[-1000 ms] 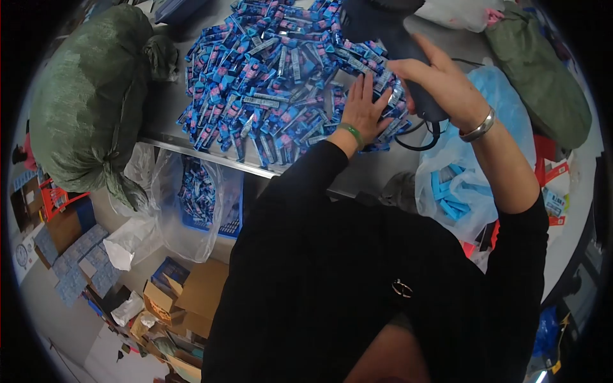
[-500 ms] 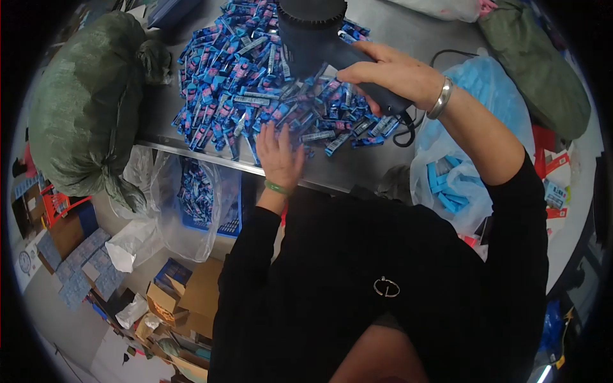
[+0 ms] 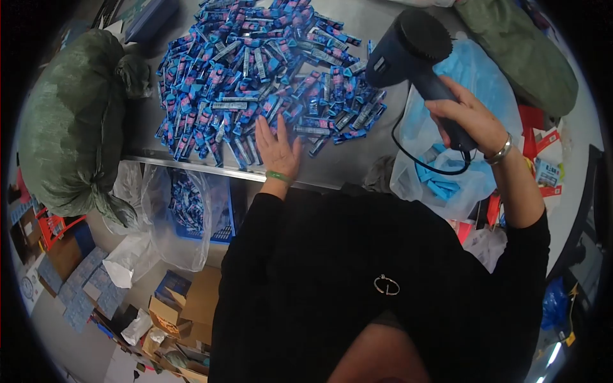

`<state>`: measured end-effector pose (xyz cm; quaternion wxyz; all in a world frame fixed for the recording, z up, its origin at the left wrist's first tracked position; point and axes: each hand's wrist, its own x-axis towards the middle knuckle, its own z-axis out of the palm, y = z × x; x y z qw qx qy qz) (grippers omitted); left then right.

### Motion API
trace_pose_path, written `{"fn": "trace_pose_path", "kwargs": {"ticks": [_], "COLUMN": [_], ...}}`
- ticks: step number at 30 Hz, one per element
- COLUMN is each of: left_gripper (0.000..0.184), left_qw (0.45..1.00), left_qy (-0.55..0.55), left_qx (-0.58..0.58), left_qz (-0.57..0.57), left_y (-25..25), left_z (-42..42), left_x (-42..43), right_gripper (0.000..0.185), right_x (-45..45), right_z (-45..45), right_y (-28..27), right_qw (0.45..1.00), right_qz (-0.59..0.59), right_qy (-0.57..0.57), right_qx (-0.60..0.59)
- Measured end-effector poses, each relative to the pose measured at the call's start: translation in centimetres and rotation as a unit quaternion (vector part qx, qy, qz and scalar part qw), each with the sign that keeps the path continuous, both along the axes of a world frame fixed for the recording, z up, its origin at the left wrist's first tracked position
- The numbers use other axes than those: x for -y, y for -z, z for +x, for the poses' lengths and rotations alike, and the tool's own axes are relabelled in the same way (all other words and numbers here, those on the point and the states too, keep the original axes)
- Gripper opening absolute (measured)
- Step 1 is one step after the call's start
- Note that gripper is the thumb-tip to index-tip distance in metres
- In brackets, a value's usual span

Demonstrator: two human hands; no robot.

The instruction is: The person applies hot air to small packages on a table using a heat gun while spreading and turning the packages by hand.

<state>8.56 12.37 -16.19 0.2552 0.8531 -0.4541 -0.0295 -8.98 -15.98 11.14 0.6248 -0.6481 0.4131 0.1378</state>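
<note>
A wide heap of small blue-and-pink wrapped packets point(image 3: 236, 76) covers much of the metal table point(image 3: 357, 156). My right hand point(image 3: 472, 121) is wrapped round the handle of a dark hair dryer point(image 3: 408, 51), held up to the right of the heap. Its cord point(image 3: 434, 170) loops down below the handle. At the heap's near edge, my left hand point(image 3: 278, 148) lies with its fingers spread, the fingertips touching or just over the packets. It holds nothing that I can see.
On the left rests a large green woven sack point(image 3: 70, 121); another green sack point(image 3: 520, 51) lies back right. A clear bag with blue pieces point(image 3: 440, 182) stands right of my body. Under the table edge, a blue crate point(image 3: 220, 207) holds a plastic bag of packets. Cardboard boxes point(image 3: 198, 300) sit lower left.
My right hand has carried the hair dryer from above the heap to the right, and more packets now show. My left hand stays near the front edge, fingers spread a little wider.
</note>
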Motion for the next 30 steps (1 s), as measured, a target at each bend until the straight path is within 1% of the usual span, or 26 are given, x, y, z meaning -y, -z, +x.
{"fn": "trace_pose_path", "kwargs": {"ticks": [2,3,4,6,7,9,10,11,13,14,15,16,17,19,20,22,23,25,26,30], "left_gripper": [0.073,0.073,0.073,0.073,0.073,0.074,0.074,0.076,0.078,0.080,0.082,0.087,0.087,0.090,0.090,0.090,0.089,0.087,0.086,0.081], "left_qw": [1.000,1.000,1.000,1.000,1.000,0.998,0.998,0.998,0.998,0.999,1.000,0.999,0.999,0.995,0.994,0.993,0.992,0.992,0.993,0.996], "left_qy": [0.000,0.001,0.005,0.017,0.018,0.063,0.063,0.065,0.065,0.035,0.006,-0.028,-0.029,-0.094,-0.104,-0.106,-0.106,-0.108,-0.108,-0.072], "left_qx": [-0.005,-0.003,-0.009,-0.017,-0.016,-0.012,-0.011,-0.004,0.004,0.015,0.026,0.008,0.008,0.029,0.022,0.019,0.016,0.010,0.007,-0.026], "left_qz": [-0.014,-0.014,-0.009,-0.003,-0.001,0.023,0.023,0.023,0.025,0.008,-0.008,0.013,0.014,0.016,0.035,0.054,0.073,0.057,0.042,0.042], "left_y": [0.0,-0.1,-0.2,-0.5,-0.7,-1.5,-1.7,-2.0,-2.4,-2.4,-2.6,-3.0,-2.8,-1.8,-1.5,-1.5,-1.4,-0.9,-0.6,-0.6], "left_z": [-0.8,-1.2,-1.5,-2.1,-2.5,-3.2,-3.3,-3.5,-3.5,-3.2,-3.0,-2.9,-2.8,-2.7,-2.6,-2.8,-2.9,-2.9,-2.7,-2.6], "left_x": [1.6,2.3,3.0,3.7,3.6,3.2,2.9,2.4,1.0,0.0,-1.1,-2.1,-3.4,-5.6,-6.3,-6.4,-6.4,-5.6,-4.9,-2.3], "right_gripper": [0.045,0.045,0.045,0.048,0.048,0.053,0.043,0.043,0.045,0.045,0.046,0.047,0.047,0.050,0.050,0.053,0.053,0.058,0.062,0.068], "right_x": [0.9,0.3,0.0,-0.6,-1.2,-2.6,-3.1,-3.4,-3.6,-3.6,-3.5,-3.5,-3.6,-3.7,-3.6,-3.2,-3.1,-2.7,-2.3,-2.1], "right_z": [-0.1,0.6,1.0,1.3,1.6,2.4,3.2,4.0,5.6,6.2,6.7,7.0,6.8,6.2,5.8,5.0,4.8,4.6,4.4,4.0], "right_y": [2.0,1.9,2.1,2.4,2.4,2.3,2.3,2.8,4.4,4.6,4.7,4.8,4.4,2.7,2.0,1.0,1.1,1.5,2.5,2.0], "right_qw": [0.994,0.988,0.988,0.993,0.993,0.996,0.993,0.993,0.994,0.993,0.992,0.988,0.988,0.995,0.995,0.991,0.990,0.995,0.992,0.995], "right_qz": [-0.071,-0.089,-0.088,-0.047,-0.045,0.068,0.086,0.088,-0.024,-0.023,-0.065,-0.108,-0.107,-0.002,-0.001,0.072,0.073,-0.070,-0.104,-0.083], "right_qy": [0.074,0.114,0.114,0.095,0.095,0.002,-0.017,-0.017,-0.032,-0.035,-0.016,0.004,0.003,-0.057,-0.058,-0.112,-0.114,-0.051,-0.010,-0.018], "right_qx": [0.042,0.058,0.060,0.060,0.061,0.063,0.076,0.077,0.105,0.107,0.108,0.109,0.109,0.086,0.086,0.032,0.030,0.039,0.066,0.051]}}
